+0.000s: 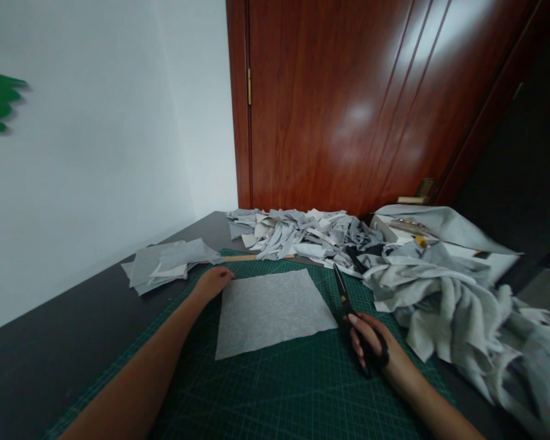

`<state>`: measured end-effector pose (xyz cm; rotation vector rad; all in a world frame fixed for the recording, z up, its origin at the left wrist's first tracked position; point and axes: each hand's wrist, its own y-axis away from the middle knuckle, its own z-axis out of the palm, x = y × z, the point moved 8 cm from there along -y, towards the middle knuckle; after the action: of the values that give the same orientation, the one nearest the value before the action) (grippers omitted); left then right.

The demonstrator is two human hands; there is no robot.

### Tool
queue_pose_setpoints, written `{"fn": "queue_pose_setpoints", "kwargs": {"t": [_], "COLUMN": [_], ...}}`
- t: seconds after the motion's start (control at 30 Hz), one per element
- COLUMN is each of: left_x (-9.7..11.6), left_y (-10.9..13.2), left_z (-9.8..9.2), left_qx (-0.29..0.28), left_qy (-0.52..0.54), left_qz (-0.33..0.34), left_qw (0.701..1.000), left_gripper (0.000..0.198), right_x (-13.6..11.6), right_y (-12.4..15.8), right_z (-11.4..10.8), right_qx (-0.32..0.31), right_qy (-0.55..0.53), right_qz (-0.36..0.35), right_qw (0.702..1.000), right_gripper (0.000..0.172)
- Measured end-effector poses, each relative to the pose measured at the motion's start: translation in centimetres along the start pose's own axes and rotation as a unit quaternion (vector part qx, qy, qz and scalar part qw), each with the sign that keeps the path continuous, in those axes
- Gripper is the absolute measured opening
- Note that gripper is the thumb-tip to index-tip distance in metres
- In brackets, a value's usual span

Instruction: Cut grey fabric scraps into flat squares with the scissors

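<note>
A grey fabric square (270,311) lies flat on the green cutting mat (275,391). My left hand (213,282) rests at the square's upper left corner, fingers curled and touching its edge. My right hand (371,345) grips the handles of black scissors (346,299) just right of the square; the blades are shut and point away from me along the fabric's right edge.
A stack of cut grey pieces (165,264) sits at the mat's far left. A heap of grey scraps (302,235) lies in front of the wooden door (348,104). Bunched grey fabric (467,305) fills the right side. The dark table (36,354) extends left.
</note>
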<state>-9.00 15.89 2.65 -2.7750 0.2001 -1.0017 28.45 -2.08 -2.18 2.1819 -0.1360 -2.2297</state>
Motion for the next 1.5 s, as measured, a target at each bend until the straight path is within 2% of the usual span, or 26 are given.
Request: {"fn": "queue_pose_setpoints", "kwargs": {"t": [0.2,0.37,0.47,0.63,0.8,0.9,0.97,1.0,1.03,1.07,1.1,1.17,1.23,1.27,1.3,1.33,1.37,1.4,1.5], "left_x": [0.8,0.9,0.9,1.2,1.8,4.2,7.5,9.6,11.9,14.4,16.9,21.3,23.4,23.6,23.3,22.7,21.9,21.0,17.8], "left_y": [0.5,0.4,0.4,0.5,0.8,1.3,2.5,3.5,4.9,6.6,8.9,14.2,19.1,21.0,22.0,22.0,21.1,19.3,12.7], "left_z": [0.9,0.9,1.0,1.1,0.8,-0.1,-0.6,-0.4,0.0,1.2,2.8,5.9,8.9,10.4,11.6,12.4,12.9,12.9,11.0], "left_qx": [-0.045,-0.028,-0.023,-0.025,-0.019,0.009,0.026,0.015,-0.004,-0.062,-0.142,-0.294,-0.422,-0.483,-0.520,-0.533,-0.521,-0.479,-0.255], "left_qy": [-0.062,-0.068,-0.057,-0.034,-0.009,0.032,0.101,0.146,0.192,0.235,0.282,0.356,0.346,0.324,0.309,0.302,0.305,0.313,0.297], "left_qz": [0.031,0.036,0.037,0.028,0.002,0.008,0.037,0.059,0.087,0.120,0.159,0.241,0.282,0.284,0.272,0.250,0.223,0.193,0.141], "left_qw": [0.997,0.997,0.997,0.999,1.000,0.999,0.994,0.987,0.978,0.962,0.936,0.854,0.789,0.762,0.748,0.749,0.765,0.797,0.909], "left_gripper": [0.009,0.012,0.013,0.015,0.010,0.027,0.034,0.032,0.030,0.028,0.024,0.019,0.021,0.027,0.033,0.036,0.035,0.031,0.020], "right_x": [-0.1,0.4,0.5,0.1,-0.1,0.0,0.0,-0.1,-0.2,-0.2,-0.4,-0.6,-0.7,-0.7,-0.7,-0.7,-0.6,-0.6,-0.7], "right_y": [-0.1,-0.2,-0.2,0.3,0.4,0.3,0.3,0.2,0.2,0.3,0.3,0.3,0.3,0.3,0.3,0.3,0.3,0.3,0.2], "right_z": [0.0,-0.3,-0.6,-1.0,-0.9,-0.9,-0.9,-1.0,-1.1,-1.2,-1.3,-1.4,-1.5,-1.6,-1.7,-1.8,-1.8,-1.8,-1.6], "right_qx": [0.005,0.002,0.024,0.069,0.080,0.077,0.077,0.080,0.085,0.091,0.095,0.097,0.098,0.102,0.108,0.114,0.118,0.118,0.112], "right_qy": [-0.009,-0.018,-0.028,-0.034,-0.038,-0.042,-0.050,-0.055,-0.062,-0.069,-0.073,-0.075,-0.076,-0.081,-0.089,-0.096,-0.102,-0.106,-0.109], "right_qz": [0.003,0.011,0.023,0.052,0.064,0.061,0.056,0.053,0.048,0.044,0.039,0.033,0.030,0.030,0.031,0.031,0.031,0.031,0.026], "right_qw": [1.000,1.000,0.999,0.996,0.994,0.994,0.994,0.994,0.993,0.993,0.992,0.992,0.992,0.991,0.990,0.988,0.987,0.987,0.987], "right_gripper": [0.049,0.047,0.049,0.066,0.071,0.069,0.067,0.066,0.065,0.063,0.060,0.054,0.050,0.048,0.047,0.046,0.046,0.046,0.048]}}
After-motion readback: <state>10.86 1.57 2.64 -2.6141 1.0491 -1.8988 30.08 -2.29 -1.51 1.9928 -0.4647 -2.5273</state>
